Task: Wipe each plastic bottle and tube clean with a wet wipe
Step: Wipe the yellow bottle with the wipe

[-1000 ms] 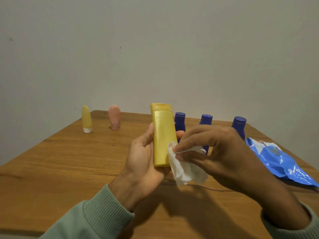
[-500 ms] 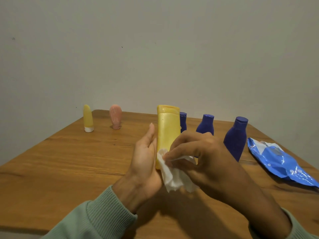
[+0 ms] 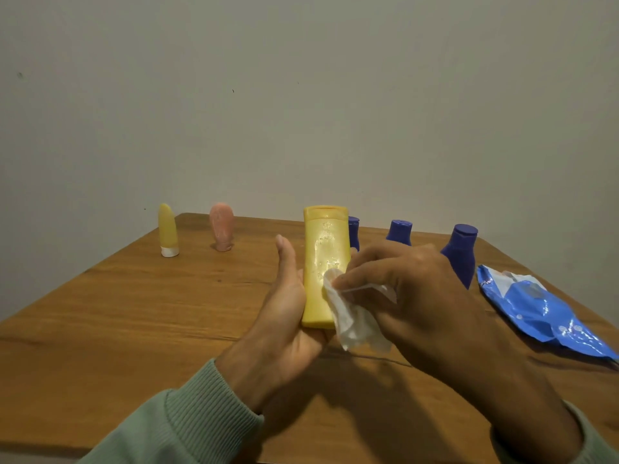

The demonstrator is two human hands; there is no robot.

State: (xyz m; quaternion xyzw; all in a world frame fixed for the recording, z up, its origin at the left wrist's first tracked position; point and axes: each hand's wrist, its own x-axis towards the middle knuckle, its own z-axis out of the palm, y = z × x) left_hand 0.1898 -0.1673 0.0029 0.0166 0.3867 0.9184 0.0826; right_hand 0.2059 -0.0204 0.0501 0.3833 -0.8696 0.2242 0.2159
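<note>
Yellow and upright, cap up, the plastic bottle is held above the middle of the wooden worktop. The left hand cradles it from behind, thumb straight along its left edge. Its fingers are mostly hidden and seem to wrap round the back. The right hand pinches a crumpled white wet wipe between thumb and curled fingers, pressing it against the bottle's lower right front. Along the worktop's far edge stand a yellow tube and a pink tube towards the left corner. Towards the right corner stand the left blue bottle, partly behind the held one, the middle blue bottle and the right blue bottle. A blue wipes pack lies by the right edge.
</note>
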